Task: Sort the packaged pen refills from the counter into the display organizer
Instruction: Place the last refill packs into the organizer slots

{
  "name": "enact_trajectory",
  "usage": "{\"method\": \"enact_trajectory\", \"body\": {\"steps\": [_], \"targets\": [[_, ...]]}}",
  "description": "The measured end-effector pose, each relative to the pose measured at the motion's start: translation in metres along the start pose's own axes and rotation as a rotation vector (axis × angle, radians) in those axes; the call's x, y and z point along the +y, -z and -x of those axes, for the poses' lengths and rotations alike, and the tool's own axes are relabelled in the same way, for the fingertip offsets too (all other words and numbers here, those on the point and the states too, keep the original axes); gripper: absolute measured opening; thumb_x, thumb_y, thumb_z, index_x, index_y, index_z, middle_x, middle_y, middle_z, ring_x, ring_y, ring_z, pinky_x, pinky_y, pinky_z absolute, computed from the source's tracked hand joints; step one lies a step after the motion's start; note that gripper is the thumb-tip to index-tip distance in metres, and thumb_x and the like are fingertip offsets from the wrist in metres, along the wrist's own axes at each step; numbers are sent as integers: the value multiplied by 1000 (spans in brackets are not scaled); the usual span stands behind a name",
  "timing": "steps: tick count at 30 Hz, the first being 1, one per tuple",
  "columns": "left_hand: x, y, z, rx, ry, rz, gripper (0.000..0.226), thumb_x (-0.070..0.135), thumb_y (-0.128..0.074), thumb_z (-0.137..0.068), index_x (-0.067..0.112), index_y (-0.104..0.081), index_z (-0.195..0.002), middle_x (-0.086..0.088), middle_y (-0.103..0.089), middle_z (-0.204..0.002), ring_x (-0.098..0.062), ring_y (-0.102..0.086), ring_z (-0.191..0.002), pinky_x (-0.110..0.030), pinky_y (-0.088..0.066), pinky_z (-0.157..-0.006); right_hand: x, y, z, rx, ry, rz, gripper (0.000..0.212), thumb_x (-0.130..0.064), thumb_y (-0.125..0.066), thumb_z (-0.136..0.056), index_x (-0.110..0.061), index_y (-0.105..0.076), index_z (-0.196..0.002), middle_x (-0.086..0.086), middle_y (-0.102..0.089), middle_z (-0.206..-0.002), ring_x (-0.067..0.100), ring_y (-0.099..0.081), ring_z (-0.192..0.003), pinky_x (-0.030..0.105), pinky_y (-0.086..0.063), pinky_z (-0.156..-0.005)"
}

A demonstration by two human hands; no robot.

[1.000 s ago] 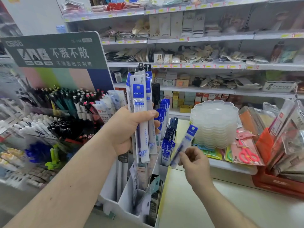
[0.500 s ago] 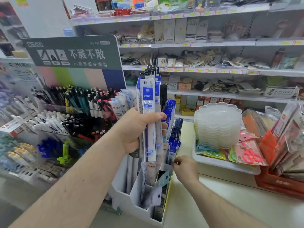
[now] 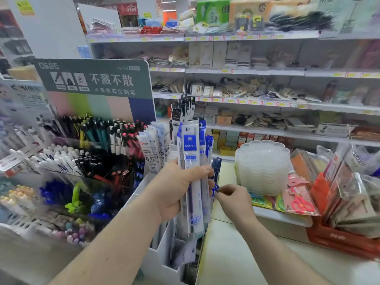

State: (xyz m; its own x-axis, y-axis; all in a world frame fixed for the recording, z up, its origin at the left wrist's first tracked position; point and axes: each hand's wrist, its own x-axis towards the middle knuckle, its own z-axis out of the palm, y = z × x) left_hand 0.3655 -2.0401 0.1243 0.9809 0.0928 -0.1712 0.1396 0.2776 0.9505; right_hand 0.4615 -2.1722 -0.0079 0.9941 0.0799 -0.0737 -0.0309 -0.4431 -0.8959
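My left hand (image 3: 174, 188) grips a bunch of packaged pen refills (image 3: 191, 161), clear sleeves with blue headers, held upright above the white display organizer (image 3: 162, 256). My right hand (image 3: 234, 197) is just to the right of the bunch, its thumb and fingertips pinched on the blue top of a small refill pack (image 3: 216, 187) that stands in the organizer's right row. More blue-topped packs (image 3: 216, 167) stand in that row behind my hands. Black-headed packs (image 3: 183, 109) rise at the organizer's back.
A pen display rack (image 3: 92, 145) with a green sign stands on the left. To the right are a stack of clear plastic palettes (image 3: 263, 163), packaged scissors (image 3: 300, 200) on a white tray and a red bin of packets (image 3: 347, 237). Store shelves fill the background. The pale counter (image 3: 232, 258) lies below.
My right hand carried a single blue-topped refill pack down and left into the organizer's right row and now pinches its top. My left hand kept its bunch upright; the camera shifted.
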Motion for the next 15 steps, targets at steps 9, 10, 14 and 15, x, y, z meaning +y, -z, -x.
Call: {"method": "enact_trajectory", "body": {"steps": [9, 10, 14, 15], "targets": [[-37, -30, 3, -68, 54, -1, 41, 36, -71, -72, 6, -64, -99, -4, -67, -69, -17, -65, -62, -30, -53, -55, -61, 79, 96, -203, 341, -244, 56, -46, -85, -51, -38, -62, -102, -16, -61, -77, 9, -53, -66, 25, -51, -62], [-40, -34, 3, -94, 69, 31, 40, 36, -70, -72, 8, -65, -100, -4, -68, -71, -17, -66, -62, -30, -53, -54, -58, 77, 98, -184, 334, -174, 61, -48, -86, -50, -40, -59, -104, -8, -64, -85, 16, -58, -72, 35, -56, -67], [-50, -35, 3, -208, 145, 130, 44, 33, -68, -83, 10, -64, -121, -17, -73, -97, -29, -72, -82, -43, -61, -66, -50, 81, 100, -99, 314, -252, 32, -18, -87, -73, -29, -69, -97, 9, -69, -79, 31, -62, -71, 49, -56, -68], [-52, -33, 3, -246, 156, 142, 42, 28, -72, -86, 10, -64, -124, -21, -71, -105, -31, -71, -88, -46, -61, -71, -48, 83, 101, -89, 300, -308, 25, -11, -83, -78, -25, -71, -95, 4, -73, -79, 26, -67, -72, 42, -58, -67]]}}
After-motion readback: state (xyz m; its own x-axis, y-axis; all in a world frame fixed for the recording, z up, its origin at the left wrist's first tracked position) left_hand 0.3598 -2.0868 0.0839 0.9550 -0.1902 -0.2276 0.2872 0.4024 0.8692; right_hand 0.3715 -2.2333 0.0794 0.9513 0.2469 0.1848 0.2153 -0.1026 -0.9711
